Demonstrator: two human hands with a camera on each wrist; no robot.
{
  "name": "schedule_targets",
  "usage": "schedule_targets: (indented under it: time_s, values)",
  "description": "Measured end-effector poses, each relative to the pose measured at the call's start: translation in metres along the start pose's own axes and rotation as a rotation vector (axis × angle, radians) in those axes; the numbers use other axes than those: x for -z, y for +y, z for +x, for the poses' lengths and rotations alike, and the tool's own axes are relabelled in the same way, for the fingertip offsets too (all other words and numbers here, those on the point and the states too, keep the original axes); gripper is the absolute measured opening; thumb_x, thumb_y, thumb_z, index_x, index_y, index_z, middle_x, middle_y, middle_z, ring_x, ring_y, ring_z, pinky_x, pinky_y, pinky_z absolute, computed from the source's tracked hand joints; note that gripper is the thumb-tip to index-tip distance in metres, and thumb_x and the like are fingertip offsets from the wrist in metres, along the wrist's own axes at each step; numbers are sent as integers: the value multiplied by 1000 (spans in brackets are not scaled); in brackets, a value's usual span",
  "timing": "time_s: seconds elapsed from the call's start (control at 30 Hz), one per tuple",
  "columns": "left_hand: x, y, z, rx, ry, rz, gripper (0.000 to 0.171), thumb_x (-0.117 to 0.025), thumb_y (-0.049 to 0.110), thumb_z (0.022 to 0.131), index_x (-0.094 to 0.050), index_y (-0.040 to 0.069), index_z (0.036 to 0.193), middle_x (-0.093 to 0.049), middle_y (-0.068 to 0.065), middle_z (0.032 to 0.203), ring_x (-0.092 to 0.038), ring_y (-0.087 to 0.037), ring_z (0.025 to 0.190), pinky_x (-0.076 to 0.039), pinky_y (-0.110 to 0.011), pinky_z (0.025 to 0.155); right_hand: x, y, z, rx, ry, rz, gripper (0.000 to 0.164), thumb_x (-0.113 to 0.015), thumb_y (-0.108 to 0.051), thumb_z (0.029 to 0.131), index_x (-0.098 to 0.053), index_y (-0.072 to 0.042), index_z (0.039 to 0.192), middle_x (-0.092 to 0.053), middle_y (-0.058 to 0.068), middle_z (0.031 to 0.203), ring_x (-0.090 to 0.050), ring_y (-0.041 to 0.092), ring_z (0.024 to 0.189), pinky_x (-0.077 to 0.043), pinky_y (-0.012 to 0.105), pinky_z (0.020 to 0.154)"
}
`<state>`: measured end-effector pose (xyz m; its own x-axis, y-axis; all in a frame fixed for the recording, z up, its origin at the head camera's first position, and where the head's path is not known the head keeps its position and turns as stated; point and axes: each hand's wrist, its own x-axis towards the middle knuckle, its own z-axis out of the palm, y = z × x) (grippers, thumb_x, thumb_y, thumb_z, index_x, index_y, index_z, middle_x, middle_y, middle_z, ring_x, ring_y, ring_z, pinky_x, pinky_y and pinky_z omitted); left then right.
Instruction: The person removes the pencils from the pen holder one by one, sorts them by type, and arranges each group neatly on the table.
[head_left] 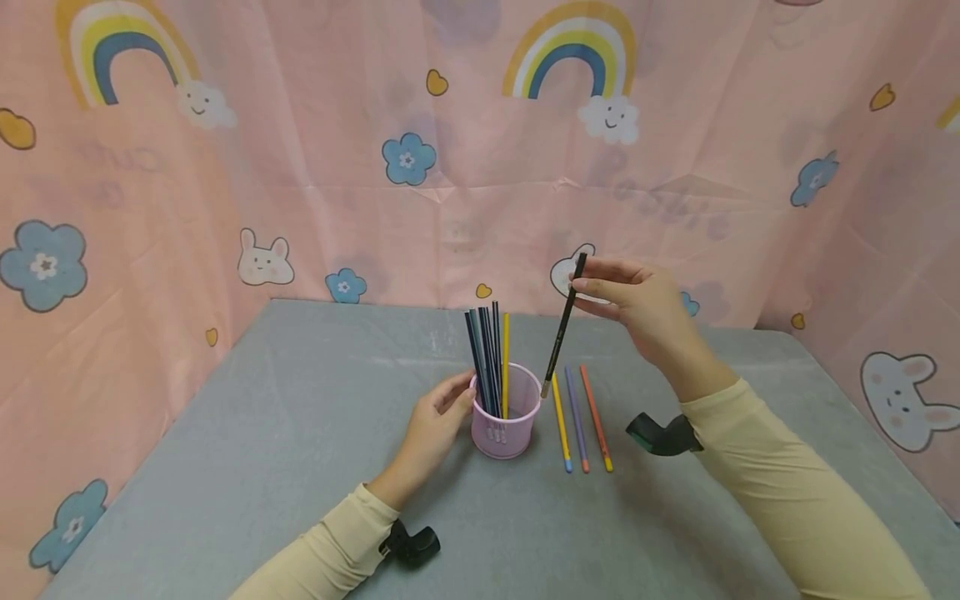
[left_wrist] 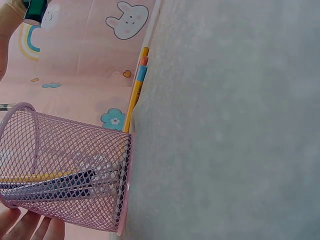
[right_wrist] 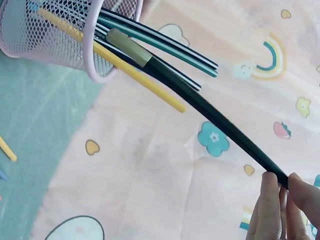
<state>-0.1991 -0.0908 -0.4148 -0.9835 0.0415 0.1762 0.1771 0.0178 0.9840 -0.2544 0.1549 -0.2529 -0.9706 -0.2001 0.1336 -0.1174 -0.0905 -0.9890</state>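
Black pencil (head_left: 564, 325) at the cup's (head_left: 503, 441) right rim

The right grip (head_left: 637, 308) is closed to a pinch, fingers and thumb on the pencil's upper end. The pencil tilts, its lower end just beside the rim; I cannot tell if they touch. The left grip (head_left: 431, 421), not closed up, rests fairly straight fingers against the cup's left wall. Several dark sticks (head_left: 483, 358) and 1 yellow pencil (head_left: 506, 354) stand in the cup. Right of it, 3 pencils (head_left: 577, 421), yellow, purple and orange, lie on the bench (head_left: 315, 467).
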Motion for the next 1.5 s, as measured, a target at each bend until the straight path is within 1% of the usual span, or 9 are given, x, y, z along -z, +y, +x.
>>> schedule_targets:
  time_s: [0.2,0.63,0.7,0.87,0.97,1.17,1.33,1.43,1.5]
  values:
    - [0,-1,1,-5,-1,0,39,-54,10,102,-53,-7,137,-58,-25,137,-56,-36,129,-54,-30,103,13,-1,-1,4,16,7,17,-73,-1,87,-76,-17,93,-72,-6,96,-70,7,87,-62,26,84]
    - [0,-1,0,-4,-4,8,40,-54,12,102,-53,-6,138,-59,-24,137,-57,-35,128,-54,-31,104,46,23,-2,-116,50,-170,19,-69,-8,92,-73,-27,92,-68,-13,99,-69,1,88,-61,21,81]
    - [0,-1,0,-3,-3,11,40,-54,12,102,-53,-6,137,-59,-24,137,-57,-35,128,-54,-31,104,50,27,-2,-134,58,-220,17,-70,-11,93,-72,-17,109,-65,-15,101,-67,-1,89,-61,22,83]
    - [0,-2,0,-1,2,11,40,-54,12,102,-53,-6,138,-58,-24,137,-57,-35,129,-53,-31,104,61,37,1,-194,70,-359,57,-67,-17,96,-45,6,143,-58,-19,107,-62,-7,93,-61,21,85]
    - [0,-2,0,0,3,5,40,-54,11,102,-53,-6,138,-58,-24,138,-57,-35,129,-53,-31,104,66,43,2,-223,68,-397,57,-66,-20,97,-45,4,145,-58,-5,124,-60,-9,95,-60,21,86]
    - [0,-1,0,-1,1,5,40,-54,11,102,-53,-5,138,-58,-24,138,-56,-35,129,-53,-31,104,75,53,4,-264,42,-447,56,-63,-19,98,-44,3,146,-38,21,156,-59,-14,89,-60,22,87]
    - [0,-1,0,6,-1,16,40,-54,12,102,-53,-4,138,-58,-23,138,-56,-34,130,-53,-32,105,80,61,6,-280,51,-480,56,-65,-22,97,-47,4,144,-46,23,150,-63,-13,83,-61,24,86]
    - [0,-1,0,10,-1,19,40,-54,12,102,-53,-4,138,-58,-23,139,-56,-34,130,-52,-32,105,83,67,8,-297,59,-485,57,-67,-22,96,-49,4,142,-65,7,125,-65,-11,83,-61,26,87]
    - [0,-2,0,9,0,17,40,-54,12,102,-53,-5,138,-58,-23,138,-56,-34,130,-52,-32,106,84,71,9,-312,62,-474,56,-68,-21,95,-50,5,141,-68,-7,109,-66,-9,82,-61,28,87]
